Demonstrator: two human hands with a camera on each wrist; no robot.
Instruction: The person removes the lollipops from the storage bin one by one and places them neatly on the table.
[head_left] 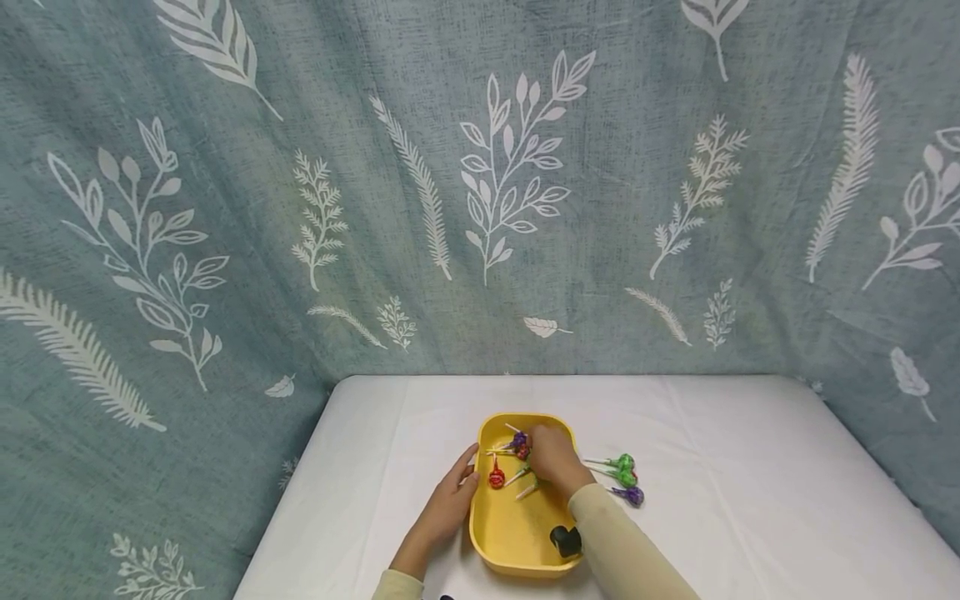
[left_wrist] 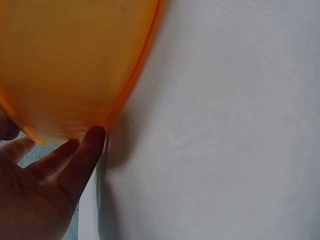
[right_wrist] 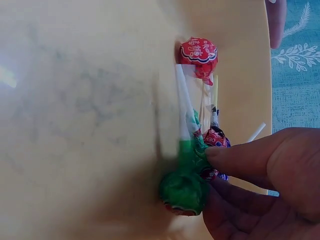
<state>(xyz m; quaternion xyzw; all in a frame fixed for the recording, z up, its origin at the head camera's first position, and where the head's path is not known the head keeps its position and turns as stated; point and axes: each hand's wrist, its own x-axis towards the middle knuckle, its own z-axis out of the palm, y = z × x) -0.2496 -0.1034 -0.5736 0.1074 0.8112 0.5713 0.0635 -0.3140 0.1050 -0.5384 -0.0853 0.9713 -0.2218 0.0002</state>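
Observation:
A yellow tray (head_left: pixel 517 569) stands on the white-covered table, holding several wrapped lollipops at its far end. My left hand (head_left: pixel 448 502) rests against the tray's left side, its fingertips touching the wall, as the left wrist view also shows (left_wrist: pixel 55 185). Inside the tray, my right hand (head_left: pixel 553 458) pinches a green lollipop (right_wrist: pixel 200 157) between thumb and fingers. Another green lollipop (right_wrist: pixel 184 192), blurred, lies beside those fingers. Close by are a red lollipop (head_left: pixel 497 477) and a purple lollipop (head_left: pixel 519 439). In the head view the right hand hides part of the group.
On the white cloth right of the tray lie green lollipops (head_left: pixel 625 477) and a purple lollipop (head_left: pixel 635 497). A small black device (head_left: pixel 566 541) is at the right sleeve, over the tray's near right corner. A leaf-patterned curtain (head_left: pixel 480 183) hangs behind the table.

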